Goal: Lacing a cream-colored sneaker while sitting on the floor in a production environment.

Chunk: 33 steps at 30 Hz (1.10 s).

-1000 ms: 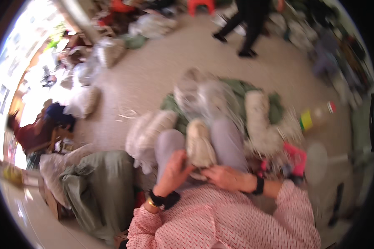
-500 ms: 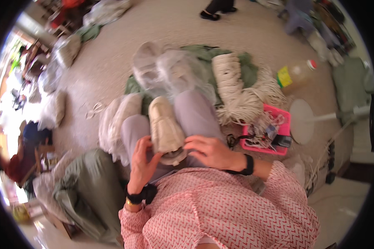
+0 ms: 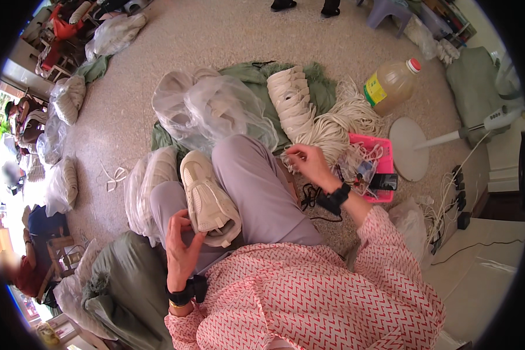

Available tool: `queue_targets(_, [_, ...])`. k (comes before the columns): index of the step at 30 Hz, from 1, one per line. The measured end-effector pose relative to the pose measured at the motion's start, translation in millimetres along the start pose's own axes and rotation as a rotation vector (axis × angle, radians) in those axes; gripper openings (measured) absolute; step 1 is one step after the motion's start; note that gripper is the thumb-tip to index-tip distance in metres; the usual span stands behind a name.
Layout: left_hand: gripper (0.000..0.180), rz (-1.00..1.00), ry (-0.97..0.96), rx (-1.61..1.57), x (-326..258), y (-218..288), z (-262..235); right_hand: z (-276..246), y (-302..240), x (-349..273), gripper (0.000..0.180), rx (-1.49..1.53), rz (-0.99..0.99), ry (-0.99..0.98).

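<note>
A beige sneaker (image 3: 206, 189), without laces, rests between my thighs, toe pointing away and heel toward me. My left hand (image 3: 182, 239) holds it by the left side of the heel, the thumb pressed at the collar. My right hand (image 3: 310, 165) is off the shoe, beyond my right knee, at the near end of a bundle of cream shoelaces (image 3: 350, 119). Its fingers are loosely bent and look apart; no lace can be made out between them. A stack of cream shoe parts (image 3: 289, 96) lies beside the laces.
A pink basket (image 3: 370, 140) of odds and ends holds a dark phone (image 3: 384, 182). Beyond it stand a large bottle (image 3: 394, 87) and a white fan base (image 3: 408, 149). Plastic-bagged shoes (image 3: 213, 111) lie ahead on green cloth; more bagged shoes (image 3: 149, 181) lie left. Another person's feet (image 3: 331, 11) show far off.
My right hand has left the shoe's heel and moved forward and right to the laces. My left hand stays on the shoe. The view has shifted, and the shoe now leans slightly.
</note>
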<state>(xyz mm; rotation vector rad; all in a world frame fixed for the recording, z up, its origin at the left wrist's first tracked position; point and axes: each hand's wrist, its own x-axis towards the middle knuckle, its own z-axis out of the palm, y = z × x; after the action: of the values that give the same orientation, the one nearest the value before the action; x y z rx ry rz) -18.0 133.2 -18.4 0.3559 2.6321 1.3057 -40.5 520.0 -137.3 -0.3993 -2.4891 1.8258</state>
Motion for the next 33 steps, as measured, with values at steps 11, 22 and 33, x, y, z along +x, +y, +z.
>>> queue_targets(11, [0.043, -0.031, -0.020, -0.022, 2, 2, -1, -52, 183, 29, 0.013, -0.684, -0.002, 0.145])
queue_targets(22, [0.037, -0.044, -0.031, -0.091, 5, 1, 1, -51, 204, 33, 0.008, -0.495, -0.167, 0.226])
queue_targets(33, [0.037, -0.031, -0.018, -0.059, 4, 0, 1, -38, 187, 48, 0.013, -0.593, -0.135, 0.178])
